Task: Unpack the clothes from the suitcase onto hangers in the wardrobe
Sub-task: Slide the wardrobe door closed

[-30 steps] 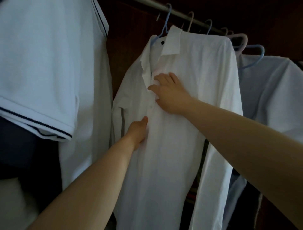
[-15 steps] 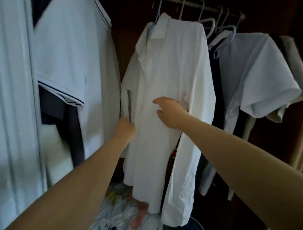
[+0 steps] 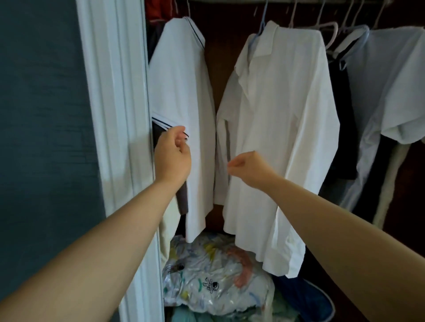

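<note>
A white long-sleeved collared shirt (image 3: 282, 128) hangs on a pale blue hanger (image 3: 261, 27) from the wardrobe rail (image 3: 299, 1). My right hand (image 3: 249, 169) hovers in front of its lower front with loosely curled fingers and holds nothing. My left hand (image 3: 172, 156) is in front of the sleeve hem of a white polo with dark trim (image 3: 181, 87). Its fingers are loosely curled, and I cannot tell whether they touch the sleeve. No suitcase is in view.
The white wardrobe door frame (image 3: 115, 103) stands at the left beside a dark wall. More garments, a pale blue shirt (image 3: 388, 80) and dark clothes (image 3: 342, 115), hang to the right. A printed plastic bag (image 3: 213, 275) lies on the wardrobe floor.
Both hands have let go of the white shirt and pulled back. My left hand moved left toward the polo sleeve. The view has backed away and dropped.
</note>
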`<state>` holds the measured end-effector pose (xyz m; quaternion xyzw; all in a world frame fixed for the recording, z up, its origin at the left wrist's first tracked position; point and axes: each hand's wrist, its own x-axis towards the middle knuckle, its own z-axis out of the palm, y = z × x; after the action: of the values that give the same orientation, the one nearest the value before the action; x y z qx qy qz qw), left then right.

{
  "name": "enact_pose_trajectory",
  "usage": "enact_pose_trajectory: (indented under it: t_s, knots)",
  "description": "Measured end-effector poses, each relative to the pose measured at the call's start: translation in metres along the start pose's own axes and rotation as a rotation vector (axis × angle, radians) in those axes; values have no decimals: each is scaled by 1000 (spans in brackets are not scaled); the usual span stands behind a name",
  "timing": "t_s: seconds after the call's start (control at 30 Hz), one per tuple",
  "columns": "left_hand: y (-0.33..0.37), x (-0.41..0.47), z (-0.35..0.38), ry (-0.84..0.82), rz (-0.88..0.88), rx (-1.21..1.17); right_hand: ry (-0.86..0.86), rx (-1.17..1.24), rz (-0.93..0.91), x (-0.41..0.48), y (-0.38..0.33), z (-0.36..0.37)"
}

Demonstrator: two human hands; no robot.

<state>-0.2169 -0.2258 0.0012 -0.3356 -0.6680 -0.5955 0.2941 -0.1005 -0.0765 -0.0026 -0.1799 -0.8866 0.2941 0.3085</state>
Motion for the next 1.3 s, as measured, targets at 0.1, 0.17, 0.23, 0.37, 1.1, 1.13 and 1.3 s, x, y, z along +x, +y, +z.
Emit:
enact_pose_trajectory:
  t_s: [0.1,0.17,0.23,0.37,1.1,1.13,1.3]
  knots:
    - [-3,15,-34,76,59,-18,-49,102,5,-4,-30,28]
    - [-4,21,-51,56,106,-8,-76,189,13,-6,-48,50]
    - [-5,29,-65,37,136,26,-96,238,13,-5,-63,71]
    - [-6,43,-84,-93,157,100,-125,314,61,-3,-88,108]
    - [7,43,-73,-209,183,39,-208,449,92,4,-67,120]
    - [9,41,-69,-210,189,35,-202,446,89,2,-64,116]
    - [22,40,-48,-197,239,-25,-173,431,70,-2,-40,94]
